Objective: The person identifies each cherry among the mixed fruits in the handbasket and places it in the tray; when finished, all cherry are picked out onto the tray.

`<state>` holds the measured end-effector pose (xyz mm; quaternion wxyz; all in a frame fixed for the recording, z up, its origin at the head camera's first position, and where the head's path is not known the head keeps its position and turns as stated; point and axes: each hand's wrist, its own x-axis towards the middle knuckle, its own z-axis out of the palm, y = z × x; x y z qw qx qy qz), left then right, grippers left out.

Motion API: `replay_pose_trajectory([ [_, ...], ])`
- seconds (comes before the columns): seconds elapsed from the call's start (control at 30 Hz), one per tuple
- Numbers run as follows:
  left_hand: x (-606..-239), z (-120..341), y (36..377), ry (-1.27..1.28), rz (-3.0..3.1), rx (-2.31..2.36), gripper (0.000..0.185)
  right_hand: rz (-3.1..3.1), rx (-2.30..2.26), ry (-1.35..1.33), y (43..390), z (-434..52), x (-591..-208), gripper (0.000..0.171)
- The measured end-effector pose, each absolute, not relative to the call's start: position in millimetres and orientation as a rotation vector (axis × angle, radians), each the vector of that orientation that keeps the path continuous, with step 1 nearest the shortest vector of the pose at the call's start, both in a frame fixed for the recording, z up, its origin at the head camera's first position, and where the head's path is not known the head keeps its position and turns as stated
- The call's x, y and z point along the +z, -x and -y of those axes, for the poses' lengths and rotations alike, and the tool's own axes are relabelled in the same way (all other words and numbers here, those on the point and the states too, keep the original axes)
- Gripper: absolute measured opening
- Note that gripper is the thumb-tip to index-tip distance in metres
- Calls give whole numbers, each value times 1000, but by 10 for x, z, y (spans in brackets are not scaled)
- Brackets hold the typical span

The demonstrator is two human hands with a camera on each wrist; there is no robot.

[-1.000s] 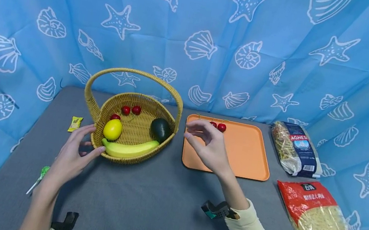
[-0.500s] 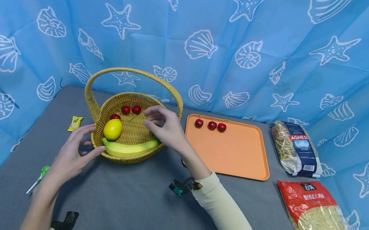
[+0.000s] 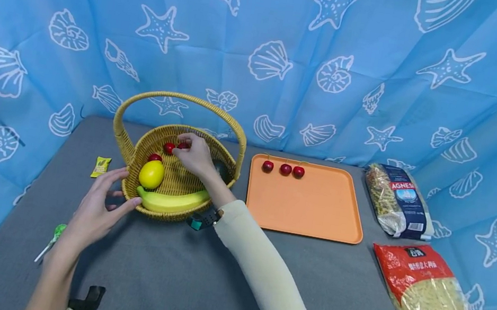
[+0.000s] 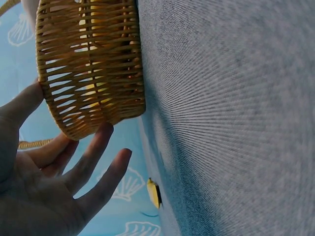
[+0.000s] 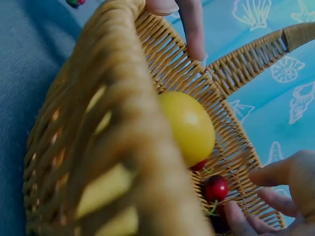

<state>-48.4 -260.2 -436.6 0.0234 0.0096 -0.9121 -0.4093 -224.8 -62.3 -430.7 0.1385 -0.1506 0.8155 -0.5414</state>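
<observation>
A wicker basket (image 3: 172, 216) holds a lemon (image 3: 151, 174), a banana (image 3: 174, 200), a partly covered dark avocado (image 3: 221, 171) and several cherries (image 3: 169, 148). At the basket's left front corner, my left hand (image 3: 97, 213) grips the rim with thumb and fingers; in the left wrist view the other fingers of the left hand (image 4: 54, 196) spread by the woven wall. My right hand (image 3: 197, 157) is inside the basket, fingertips apart around a cherry at the back, which they partly hide. Beside those fingers, a cherry (image 5: 216, 188) shows in the right wrist view.
Right of the basket lies an orange tray (image 3: 308, 207) with three cherries (image 3: 285, 169) along its back. Two pasta bags, one blue (image 3: 400, 202) and one red (image 3: 430, 305), lie farther right. A yellow wrapped candy (image 3: 101, 167) and a green lollipop (image 3: 55, 238) are at left.
My right hand has moved left from the tray, over the basket's right side, to the cherries at the back of the basket. The left hand stays at the rim.
</observation>
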Motion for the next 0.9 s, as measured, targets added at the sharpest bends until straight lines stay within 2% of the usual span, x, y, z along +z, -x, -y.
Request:
replay_pose_trajectory([
  [0.23, -4376, 2606, 483, -39, 2822, -1262, 77, -2343, -1438, 413, 2267, 734, -4406, 51],
  [0.47, -4377, 2604, 476, -46, 2819, -1260, 77, -2398, -1332, 472, 2248, 741, -4432, 40],
  [0.73, -4381, 2599, 475, -50, 2824, -1262, 77, -2333, -1572, 384, 2077, 621, -4283, 34],
  [0.9, -4376, 2603, 481, -49, 2825, -1262, 77, -2235, -1676, 522, 1854, 358, -4129, 34],
])
